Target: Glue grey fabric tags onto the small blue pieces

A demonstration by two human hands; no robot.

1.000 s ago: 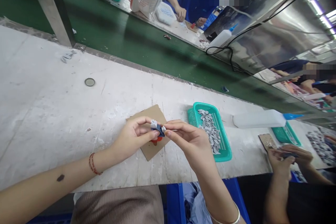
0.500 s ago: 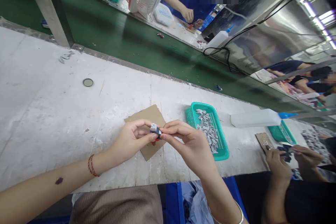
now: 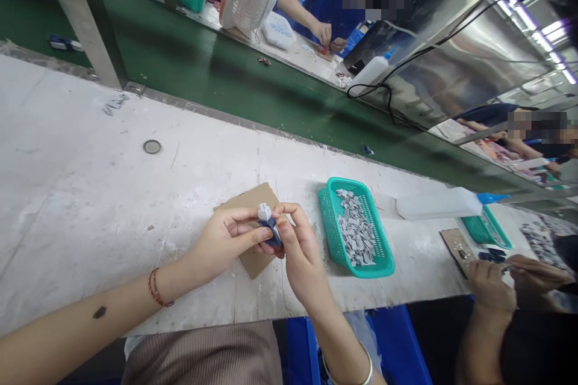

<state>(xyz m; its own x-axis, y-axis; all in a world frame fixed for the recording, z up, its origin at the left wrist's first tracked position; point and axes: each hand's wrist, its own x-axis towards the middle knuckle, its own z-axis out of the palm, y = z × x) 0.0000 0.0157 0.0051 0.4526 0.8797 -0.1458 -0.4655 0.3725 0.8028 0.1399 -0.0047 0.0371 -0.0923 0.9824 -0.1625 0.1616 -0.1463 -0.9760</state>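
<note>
My left hand [image 3: 223, 243] and my right hand [image 3: 298, 255] meet over a brown cardboard square [image 3: 249, 201] on the white worktable [image 3: 90, 192]. Together they pinch a small dark blue part [image 3: 273, 233] with a pale grey piece [image 3: 264, 212] sticking up from its top. My left thumb and forefinger grip it from the left. The fingertips of my right hand press on it from the right. What lies under the part is hidden by my fingers.
A teal basket [image 3: 333, 234] of several small grey pieces sits right of my hands. A white glue bottle [image 3: 436, 203] lies beyond it, a bottle cap [image 3: 152, 146] far left. A green conveyor belt [image 3: 226, 78] runs behind. A co-worker's hands [image 3: 492, 289] work at the right.
My right hand has turned so its fingers point up and its wrist has dropped. The part sits more upright between my fingers. The red bit seen below it earlier is hidden.
</note>
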